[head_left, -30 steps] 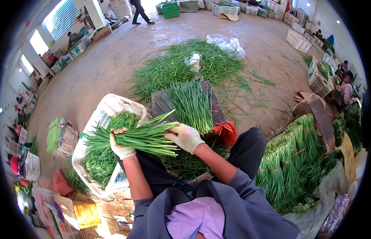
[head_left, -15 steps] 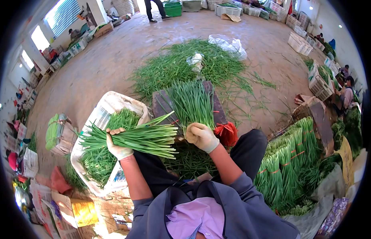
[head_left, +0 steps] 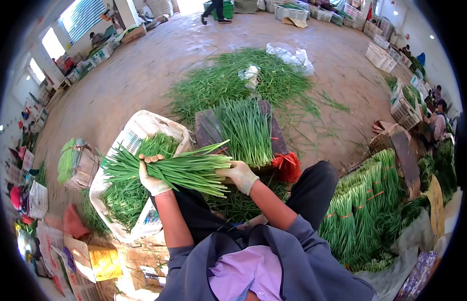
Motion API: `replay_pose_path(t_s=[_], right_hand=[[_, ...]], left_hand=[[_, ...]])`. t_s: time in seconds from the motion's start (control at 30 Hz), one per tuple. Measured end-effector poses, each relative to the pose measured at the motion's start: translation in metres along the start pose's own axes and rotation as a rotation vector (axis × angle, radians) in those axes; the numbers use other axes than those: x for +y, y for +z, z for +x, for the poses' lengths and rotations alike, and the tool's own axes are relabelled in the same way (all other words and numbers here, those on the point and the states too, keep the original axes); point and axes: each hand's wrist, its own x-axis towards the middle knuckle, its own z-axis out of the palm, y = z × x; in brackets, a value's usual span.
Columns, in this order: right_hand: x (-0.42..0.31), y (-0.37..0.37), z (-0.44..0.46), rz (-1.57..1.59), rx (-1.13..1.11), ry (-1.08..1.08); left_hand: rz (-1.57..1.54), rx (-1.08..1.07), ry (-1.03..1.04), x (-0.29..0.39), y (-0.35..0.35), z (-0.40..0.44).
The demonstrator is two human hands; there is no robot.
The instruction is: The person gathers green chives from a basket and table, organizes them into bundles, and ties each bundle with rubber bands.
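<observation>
A loose bunch of long green chives (head_left: 188, 170) lies across my lap, leaves to the left and pale stem ends to the right. My gloved left hand (head_left: 154, 176) is wrapped round its leafy part. At the stem ends, the fingers of my gloved right hand (head_left: 241, 177) pinch some stalks; the fingertips are partly hidden. Just beyond, a second pile of chives (head_left: 243, 133) rests on a dark board (head_left: 206, 131), stems towards me. Red ties (head_left: 287, 167) hang at the board's right corner.
A white crate (head_left: 163, 119) of loose chives stands at my left. Tied bundles (head_left: 361, 210) are stacked at my right. Loose greens (head_left: 208, 83) and a clear plastic bag (head_left: 293, 57) lie on the floor ahead. A person's legs (head_left: 217, 10) show at the back.
My right hand has left the pile on the board and moved left to the stem ends of the bunch in my left hand. The person at the back has shifted right.
</observation>
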Motion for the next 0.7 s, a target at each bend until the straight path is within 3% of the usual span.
replay_pose_path(t_s=[0.07, 0.17, 0.3, 0.47, 0.57, 0.6, 0.7], right_hand=[[0.002, -0.010, -0.003, 0.067, 0.105, 0.156], [-0.003, -0.027, -0.018, 0.148, 0.147, 0.170], [-0.002, -0.043, -0.023, -0.059, 0.219, 0.144], [-0.008, -0.020, -0.027, -0.212, 0.025, 0.050], [-0.005, -0.006, -0.025, -0.198, 0.053, -0.081], [-0.010, -0.003, -0.027, -0.039, 0.029, 0.077], [-0.001, 0.002, -0.026, -0.073, -0.167, 0.133]], left_hand=[[-0.004, 0.010, 0.014, 0.007, -0.001, 0.000], [-0.011, 0.055, 0.036, 0.013, -0.002, 0.003], [0.026, 0.079, 0.096, 0.016, -0.009, 0.007], [0.031, 0.074, 0.095, 0.013, -0.007, 0.006], [0.021, 0.082, 0.091, 0.014, -0.002, 0.004], [0.014, 0.082, 0.087, 0.013, -0.001, 0.005], [0.010, 0.080, 0.080, 0.013, -0.002, 0.005]])
